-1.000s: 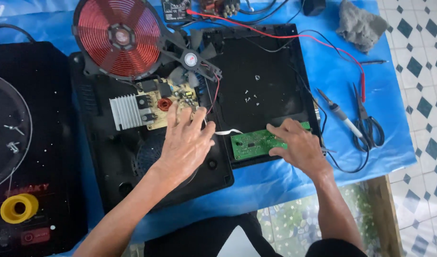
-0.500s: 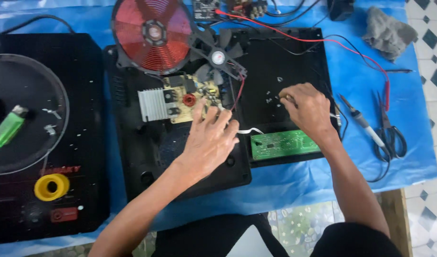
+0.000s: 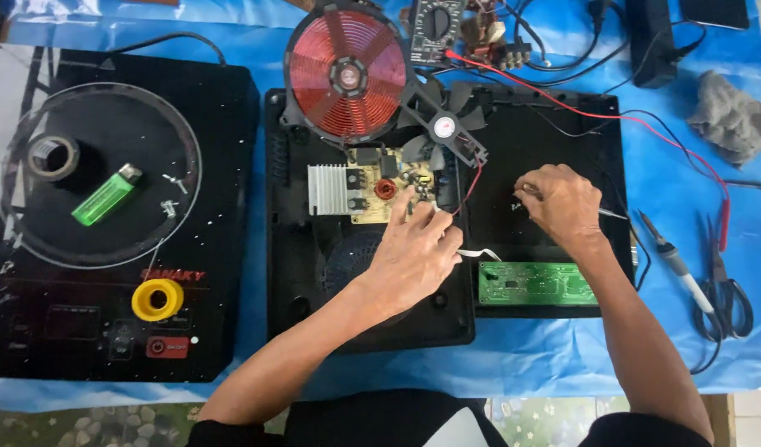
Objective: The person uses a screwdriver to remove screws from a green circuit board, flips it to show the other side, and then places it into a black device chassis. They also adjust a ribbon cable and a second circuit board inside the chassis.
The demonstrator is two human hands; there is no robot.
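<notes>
An opened black induction cooker base (image 3: 298, 273) lies in front of me, with a red coil (image 3: 347, 70), a fan (image 3: 444, 126), a finned heat sink (image 3: 327, 189) and a yellowish circuit board (image 3: 386, 189). My left hand (image 3: 418, 252) rests open on the base, its fingertips touching that board. My right hand (image 3: 563, 203) is over the black panel (image 3: 554, 132) to the right, pinching a thin metal tool whose shaft sticks out to the right. Below it a green control board (image 3: 538, 284) lies, joined by a white ribbon cable (image 3: 480, 252).
A second black cooker (image 3: 223, 165) at the left carries a green lighter (image 3: 105, 194), a tape roll (image 3: 52, 157) and a yellow roll (image 3: 157, 299). A multimeter (image 3: 434, 29) with a red lead, a soldering iron (image 3: 674, 258), scissors (image 3: 728, 298) and a grey cloth (image 3: 732, 116) lie around.
My right hand left the green control board and moved up onto the black panel, now pinching a thin tool. My left hand stayed on the circuit board. The view shifted right.
</notes>
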